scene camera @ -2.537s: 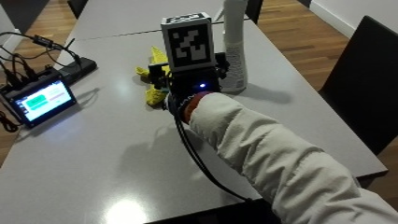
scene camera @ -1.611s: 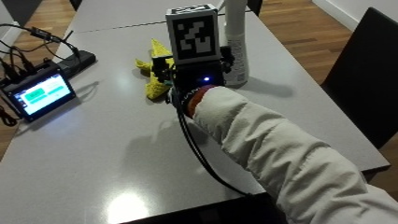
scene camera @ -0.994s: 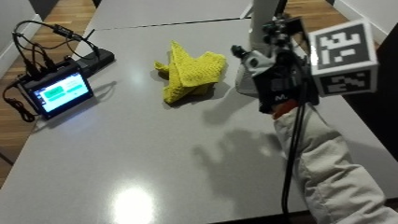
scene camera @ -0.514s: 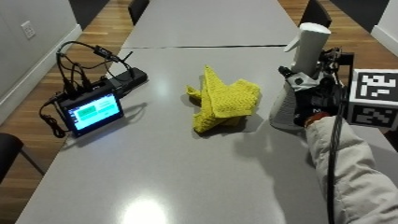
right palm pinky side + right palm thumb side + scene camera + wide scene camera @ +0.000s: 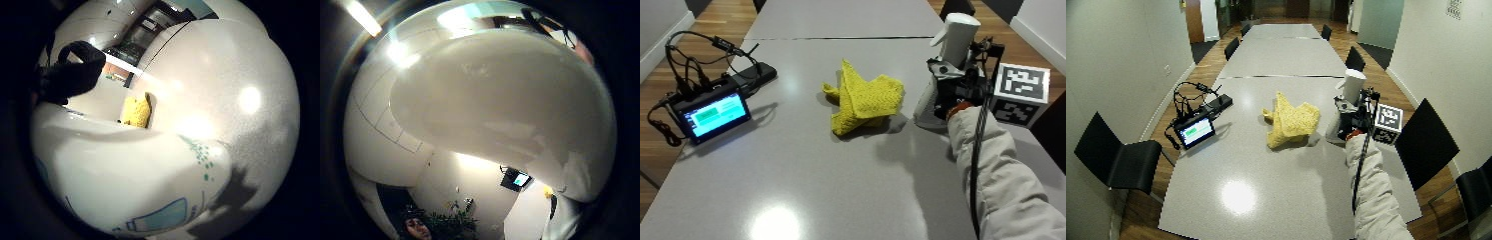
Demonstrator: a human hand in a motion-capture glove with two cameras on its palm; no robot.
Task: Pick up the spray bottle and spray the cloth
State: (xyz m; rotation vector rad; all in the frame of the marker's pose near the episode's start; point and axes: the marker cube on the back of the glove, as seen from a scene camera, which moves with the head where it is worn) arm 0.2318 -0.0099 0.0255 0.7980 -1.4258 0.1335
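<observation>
Now the outside camera has swung round: 2.5 seconds ago it looked over the sleeve from behind and the cloth was mostly hidden by the hand; the cloth shows whole at mid-table and the hand sits to its right. The bottle stood upright on the table then and stands upright now, with the hand against it the whole time.

Largest is the grey table (image 5: 806, 190), long and seamed across near the far end. On its left edge rests a small screen (image 5: 710, 114) with black cables running back to a black box behind it. A person's pale padded sleeve (image 5: 999, 175) reaches in from the near right.

The gloved right hand (image 5: 958, 92) is wrapped round the neck and upper body of the white spray bottle (image 5: 947, 65), fingers curled about it. Both palm views are filled by the bottle's white wall, so it lies tight against the palm; a black-gloved finger (image 5: 75, 70) curls over it.

The bottle's long axis is vertical, base on the table, its nozzle at the top pointing left toward the cloth.

The yellow cloth (image 5: 863, 102) lies crumpled in a loose heap just beside the bottle, to its left, not touching it.
</observation>
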